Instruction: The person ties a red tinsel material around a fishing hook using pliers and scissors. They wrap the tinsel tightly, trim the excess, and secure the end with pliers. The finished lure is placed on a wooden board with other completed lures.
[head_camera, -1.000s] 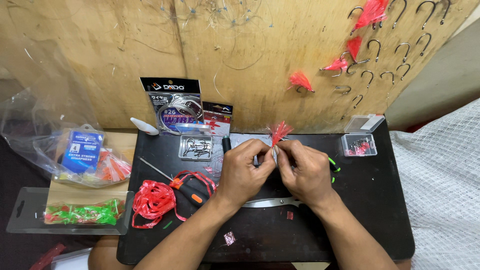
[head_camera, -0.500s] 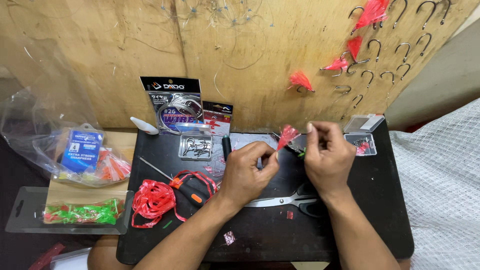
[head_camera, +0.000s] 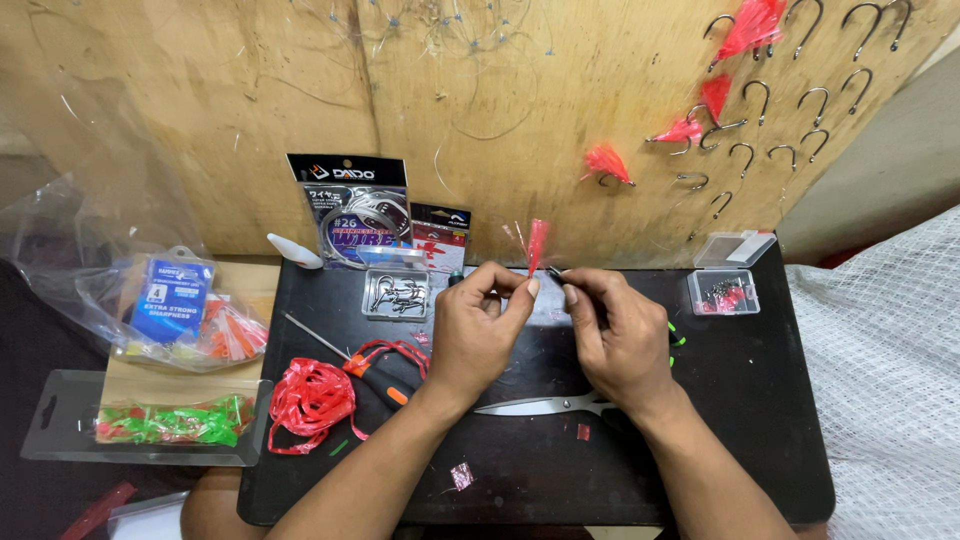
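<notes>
My left hand (head_camera: 480, 325) pinches a small red feathered lure (head_camera: 536, 245) upright between thumb and fingers, above the black board (head_camera: 760, 420). My right hand (head_camera: 615, 330) is close beside it on the right, its fingertips closed on the lure's lower end, likely a hook or thread, too small to make out. Steel scissors (head_camera: 545, 405) lie on the board just under my right wrist. A bundle of red string (head_camera: 310, 395) and an orange-handled tool (head_camera: 385, 375) lie to the left of my left forearm.
A clear box of hooks (head_camera: 397, 293) and wire packets (head_camera: 350, 205) stand at the back. Another small open box (head_camera: 725, 285) sits at the right. Finished red lures and bare hooks (head_camera: 745, 95) hang on the wooden wall. Bags and a tray of green material (head_camera: 165, 420) lie at the left.
My right hand moved away to the right, then came back in beside the left. The lure rose and now stands upright between both hands.
</notes>
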